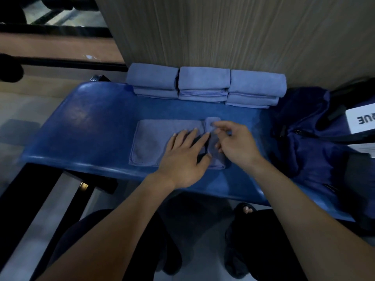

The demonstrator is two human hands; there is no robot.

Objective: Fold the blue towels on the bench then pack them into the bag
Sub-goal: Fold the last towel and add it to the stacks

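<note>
A blue towel point(152, 142) lies flat in a long strip on the blue bench point(87, 122), with its right end folded up. My left hand point(184, 157) presses flat on the towel near the fold, fingers straight. My right hand point(235, 142) pinches the raised right end of the towel between thumb and fingers. Three stacks of folded blue towels point(205, 84) stand along the back of the bench against the wall. A dark blue bag point(308, 142) sits at the bench's right end.
A white label with letters point(361, 118) lies on the bag. A wood-grain wall point(223, 31) rises behind the bench. Black metal bars point(60, 62) run at the left. My legs and a sandalled foot point(245, 209) are below the bench's front edge.
</note>
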